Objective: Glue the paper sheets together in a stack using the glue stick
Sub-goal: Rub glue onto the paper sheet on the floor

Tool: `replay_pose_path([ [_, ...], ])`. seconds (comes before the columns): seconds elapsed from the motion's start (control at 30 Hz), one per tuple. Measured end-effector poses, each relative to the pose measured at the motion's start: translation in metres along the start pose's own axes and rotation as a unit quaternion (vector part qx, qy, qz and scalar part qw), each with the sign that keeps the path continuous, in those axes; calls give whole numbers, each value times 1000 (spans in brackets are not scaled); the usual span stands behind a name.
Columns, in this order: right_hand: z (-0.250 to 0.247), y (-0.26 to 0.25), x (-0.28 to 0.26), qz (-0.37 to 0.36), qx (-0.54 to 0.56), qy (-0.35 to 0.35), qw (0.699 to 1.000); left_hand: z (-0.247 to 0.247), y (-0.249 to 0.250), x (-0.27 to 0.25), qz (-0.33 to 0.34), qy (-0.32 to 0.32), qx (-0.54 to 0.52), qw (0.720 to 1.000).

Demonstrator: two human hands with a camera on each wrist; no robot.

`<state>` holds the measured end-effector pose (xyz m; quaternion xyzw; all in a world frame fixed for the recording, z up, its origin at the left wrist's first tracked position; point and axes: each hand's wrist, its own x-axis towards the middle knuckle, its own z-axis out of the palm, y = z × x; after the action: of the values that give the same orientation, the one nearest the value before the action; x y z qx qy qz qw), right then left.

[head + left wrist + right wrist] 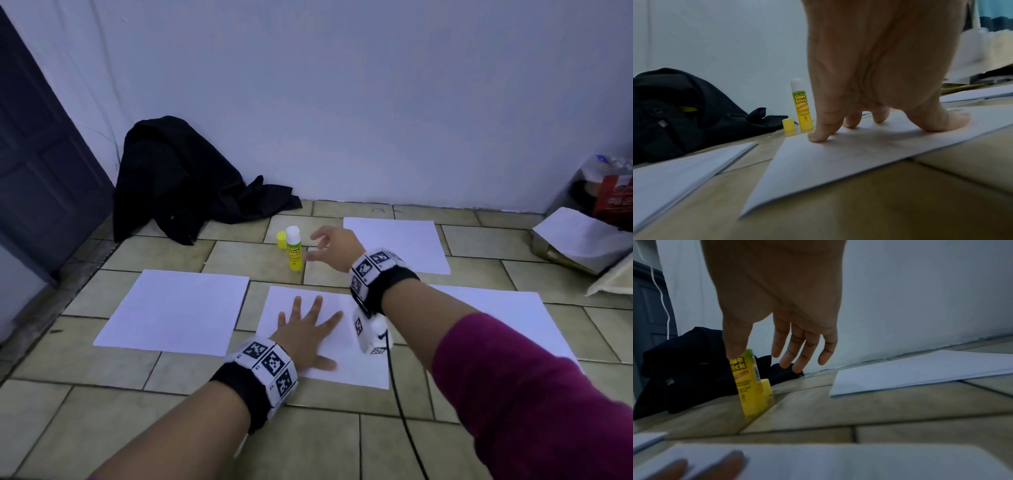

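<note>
Nothing is glued yet: four paper sheets (174, 310) lie apart; left hand (305, 329) pressed flat, right hand (334, 248) released beside the uncapped glue stick (294, 251)

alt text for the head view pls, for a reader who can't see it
A person's right hand reaches, fingers open, toward an uncapped glue stick standing on a tiled floor, its yellow cap beside it. The left hand presses flat on a paper sheet; three more sheets lie around.
</note>
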<state>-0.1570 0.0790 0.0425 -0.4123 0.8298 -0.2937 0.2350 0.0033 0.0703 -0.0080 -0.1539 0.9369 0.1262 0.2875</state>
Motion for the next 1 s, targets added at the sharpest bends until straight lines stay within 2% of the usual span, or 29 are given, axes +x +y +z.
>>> replay_pose_path([
  [0.17, 16, -13, 26, -2, -42, -32, 999, -2, 1, -5, 0, -4, -12, 1000],
  [0.33, 18, -15, 28, -3, -66, -31, 997, -2, 1, -6, 0, -2, -14, 1000],
  [0.4, 14, -14, 23, 5, -43, -30, 999, -2, 0, -4, 3, 1, -19, 1000],
  [0.5, 2, -6, 10, 12, 51, -38, 998, -2, 0, -3, 1, 2, -13, 1000],
  [0.57, -14, 2, -8, 41, 116, -70, 990, -2, 0, -3, -5, 7, 0, 1000],
  [0.63, -33, 14, -26, 85, 121, -99, 984, -3, 1, -5, -10, 17, 14, 1000],
  [0.73, -61, 36, -47, 111, 0, -27, 993, -11, 4, -9, -12, 29, 48, 998],
  [0.8, -73, 51, -58, 120, -31, 37, 992, -20, 9, -11, -17, 29, 88, 996],
  [0.9, -81, 68, -69, 130, -6, 102, 986, -32, 17, -11, -23, 39, 125, 991],
  [1.0, -78, 76, -74, 125, 70, 111, 983, -35, 24, -5, -6, 82, 106, 991],
])
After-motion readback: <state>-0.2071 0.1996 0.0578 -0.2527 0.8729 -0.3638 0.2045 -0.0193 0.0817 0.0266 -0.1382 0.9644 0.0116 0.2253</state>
